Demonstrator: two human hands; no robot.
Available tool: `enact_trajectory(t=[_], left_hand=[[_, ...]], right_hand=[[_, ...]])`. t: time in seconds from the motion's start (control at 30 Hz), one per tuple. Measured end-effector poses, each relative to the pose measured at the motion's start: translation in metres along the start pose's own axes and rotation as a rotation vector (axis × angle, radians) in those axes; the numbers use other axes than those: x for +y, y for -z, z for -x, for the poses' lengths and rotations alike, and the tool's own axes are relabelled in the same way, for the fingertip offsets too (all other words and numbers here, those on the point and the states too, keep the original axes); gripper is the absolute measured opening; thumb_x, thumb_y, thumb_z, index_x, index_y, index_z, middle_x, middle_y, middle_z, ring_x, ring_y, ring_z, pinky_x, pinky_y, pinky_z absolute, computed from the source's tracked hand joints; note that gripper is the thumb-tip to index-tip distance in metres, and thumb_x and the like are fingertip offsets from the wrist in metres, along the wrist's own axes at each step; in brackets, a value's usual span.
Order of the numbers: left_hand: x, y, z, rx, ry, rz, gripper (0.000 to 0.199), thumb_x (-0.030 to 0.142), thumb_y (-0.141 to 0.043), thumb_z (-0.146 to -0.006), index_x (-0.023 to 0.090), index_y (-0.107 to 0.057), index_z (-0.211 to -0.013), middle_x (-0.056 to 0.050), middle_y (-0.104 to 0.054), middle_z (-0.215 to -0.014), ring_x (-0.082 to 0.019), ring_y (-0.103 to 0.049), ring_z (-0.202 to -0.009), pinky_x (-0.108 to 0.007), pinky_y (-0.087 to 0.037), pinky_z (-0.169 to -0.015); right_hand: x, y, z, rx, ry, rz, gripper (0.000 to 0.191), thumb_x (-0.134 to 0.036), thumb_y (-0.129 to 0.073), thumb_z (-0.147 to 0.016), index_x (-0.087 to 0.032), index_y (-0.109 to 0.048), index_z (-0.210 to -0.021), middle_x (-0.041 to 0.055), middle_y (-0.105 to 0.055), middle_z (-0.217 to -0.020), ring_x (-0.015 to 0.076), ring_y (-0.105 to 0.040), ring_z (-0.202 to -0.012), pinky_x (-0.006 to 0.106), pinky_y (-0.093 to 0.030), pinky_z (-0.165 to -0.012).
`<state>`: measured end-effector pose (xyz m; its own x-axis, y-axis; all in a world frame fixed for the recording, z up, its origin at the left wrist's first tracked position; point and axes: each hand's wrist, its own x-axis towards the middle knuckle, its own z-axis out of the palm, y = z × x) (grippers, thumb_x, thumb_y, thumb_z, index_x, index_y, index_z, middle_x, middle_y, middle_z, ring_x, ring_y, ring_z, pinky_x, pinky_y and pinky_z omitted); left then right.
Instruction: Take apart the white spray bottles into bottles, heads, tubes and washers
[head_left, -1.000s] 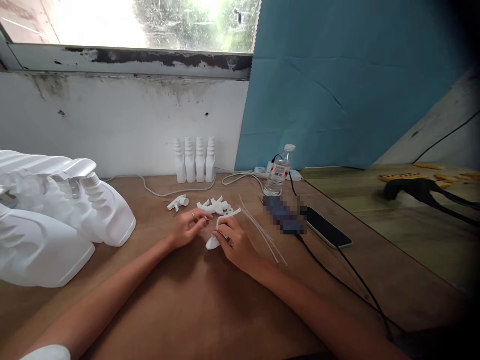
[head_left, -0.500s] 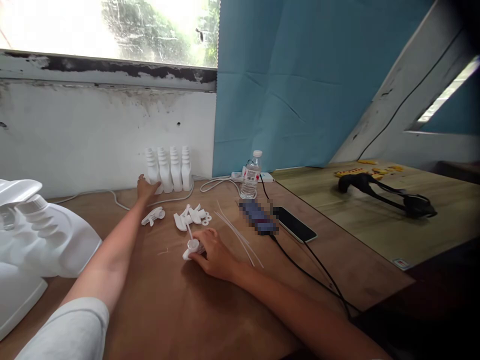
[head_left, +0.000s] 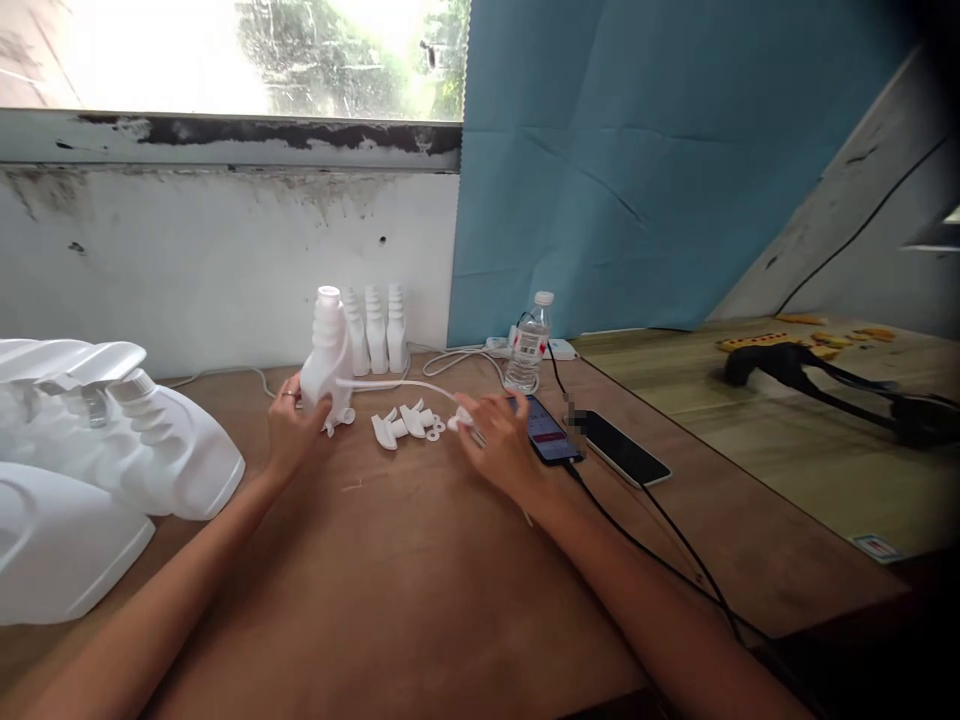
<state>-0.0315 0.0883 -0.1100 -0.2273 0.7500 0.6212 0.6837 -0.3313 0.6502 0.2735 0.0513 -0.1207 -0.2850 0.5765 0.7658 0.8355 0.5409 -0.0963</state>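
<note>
My left hand (head_left: 298,420) is wrapped round a white plastic bottle (head_left: 327,345), upright with its mouth uncapped. In my right hand (head_left: 495,435) is a white spray trigger head (head_left: 461,418), partly hidden by my fingers. Its thin dip tube (head_left: 397,383) stretches left and its far end lies near the bottle's side; whether they touch I cannot tell. Between my hands, more white trigger heads (head_left: 405,422) lie on the table with small white rings (head_left: 436,430). Another trigger head (head_left: 339,418) is partly hidden behind the held bottle.
Three similar bottles (head_left: 376,335) stand by the wall. Large white bottles (head_left: 180,440) crowd the left side. A clear water bottle (head_left: 529,345), a lit phone (head_left: 547,430) and a dark phone (head_left: 626,448) with cables are at the right. A black strap (head_left: 810,390) lies on the other table.
My left hand has taken one bottle from the row and brought it nearer. My right hand has moved right and away from me with the trigger head, its tube now pointing left.
</note>
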Motion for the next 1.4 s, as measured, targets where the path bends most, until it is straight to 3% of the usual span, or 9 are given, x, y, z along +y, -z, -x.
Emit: enact_trajectory(t=[0.13, 0.3, 0.53, 0.87, 1.0, 1.13, 1.23, 1.33, 1.4], left_hand=[[0.009, 0.039, 0.053, -0.123, -0.027, -0.032, 0.040, 0.044, -0.051, -0.083, 0.016, -0.060, -0.109, -0.005, -0.064, -0.095, -0.023, -0.058, -0.087, -0.032, -0.046, -0.077], [0.008, 0.064, 0.077, -0.300, -0.137, -0.052, 0.029, 0.036, -0.050, -0.083, 0.015, -0.059, -0.101, -0.003, -0.061, -0.086, -0.019, -0.056, -0.076, -0.028, -0.045, -0.069], [0.006, 0.072, 0.075, -0.399, -0.376, -0.123, 0.038, 0.027, -0.055, -0.080, 0.021, -0.052, -0.117, -0.007, -0.061, -0.110, -0.022, -0.062, -0.091, -0.029, -0.049, -0.075], [0.009, 0.072, 0.076, -0.389, -0.563, -0.147, 0.053, 0.020, -0.057, -0.076, 0.026, -0.046, -0.128, -0.009, -0.061, -0.113, -0.024, -0.064, -0.095, -0.031, -0.053, -0.077], [0.016, 0.071, 0.076, -0.389, -0.632, -0.177, 0.054, 0.019, -0.058, -0.074, 0.024, -0.048, -0.127, -0.009, -0.062, -0.110, -0.023, -0.066, -0.093, -0.030, -0.054, -0.076], [0.016, 0.071, 0.077, -0.384, -0.684, -0.243, 0.054, 0.020, -0.059, -0.074, 0.023, -0.047, -0.127, -0.010, -0.063, -0.107, -0.024, -0.066, -0.090, -0.031, -0.054, -0.074], [0.015, 0.070, 0.076, -0.376, -0.698, -0.279, 0.055, 0.021, -0.059, -0.075, 0.023, -0.046, -0.128, -0.011, -0.063, -0.107, -0.025, -0.066, -0.090, -0.034, -0.054, -0.076], [0.015, 0.069, 0.076, -0.383, -0.710, -0.292, 0.056, 0.021, -0.059, -0.075, 0.024, -0.045, -0.129, -0.012, -0.062, -0.107, -0.026, -0.065, -0.091, -0.035, -0.054, -0.077], [0.015, 0.068, 0.076, -0.388, -0.726, -0.292, 0.057, 0.021, -0.060, -0.074, 0.023, -0.045, -0.129, -0.013, -0.062, -0.107, -0.027, -0.065, -0.091, -0.037, -0.055, -0.078]], right_hand=[[0.038, 0.008, -0.008, 0.074, -0.041, 0.247, 0.036, -0.016, -0.050, -0.090, -0.024, -0.058, -0.124, 0.0061, -0.066, -0.110, 0.0247, -0.051, -0.110, 0.051, -0.016, -0.109], [0.063, 0.013, -0.007, 0.135, -0.130, 0.405, 0.040, -0.017, -0.047, -0.091, -0.025, -0.057, -0.129, 0.0080, -0.065, -0.109, 0.0261, -0.051, -0.108, 0.052, -0.018, -0.106], [0.072, 0.016, -0.006, 0.164, -0.161, 0.462, 0.038, -0.019, -0.044, -0.093, -0.024, -0.057, -0.129, 0.0096, -0.065, -0.108, 0.0275, -0.050, -0.105, 0.051, -0.023, -0.102], [0.066, 0.015, -0.006, 0.109, -0.105, 0.380, 0.042, -0.015, -0.045, -0.089, -0.023, -0.056, -0.130, 0.0113, -0.066, -0.110, 0.0301, -0.049, -0.110, 0.057, -0.018, -0.103], [0.052, 0.017, -0.008, 0.051, 0.022, 0.233, 0.043, -0.019, -0.051, -0.090, -0.024, -0.052, -0.133, 0.0078, -0.069, -0.107, 0.0284, -0.051, -0.113, 0.058, -0.012, -0.109], [0.033, 0.017, -0.007, 0.033, 0.067, -0.116, 0.037, -0.030, -0.064, -0.085, -0.023, -0.055, -0.120, 0.0079, -0.068, -0.107, 0.0245, -0.057, -0.110, 0.047, -0.033, -0.105], [0.016, 0.016, -0.005, -0.088, -0.070, -0.490, 0.052, -0.033, -0.073, -0.078, -0.024, -0.047, -0.123, 0.0056, -0.070, -0.102, 0.0213, -0.063, -0.100, 0.038, -0.046, -0.091], [0.001, 0.016, -0.003, -0.256, -0.220, -0.757, 0.068, -0.034, -0.078, -0.071, -0.024, -0.042, -0.127, 0.0034, -0.071, -0.095, 0.0199, -0.066, -0.092, 0.035, -0.049, -0.084], [-0.004, 0.017, -0.003, -0.348, -0.282, -0.873, 0.067, -0.034, -0.079, -0.070, -0.024, -0.042, -0.126, 0.0035, -0.070, -0.095, 0.0192, -0.065, -0.089, 0.033, -0.049, -0.080]])
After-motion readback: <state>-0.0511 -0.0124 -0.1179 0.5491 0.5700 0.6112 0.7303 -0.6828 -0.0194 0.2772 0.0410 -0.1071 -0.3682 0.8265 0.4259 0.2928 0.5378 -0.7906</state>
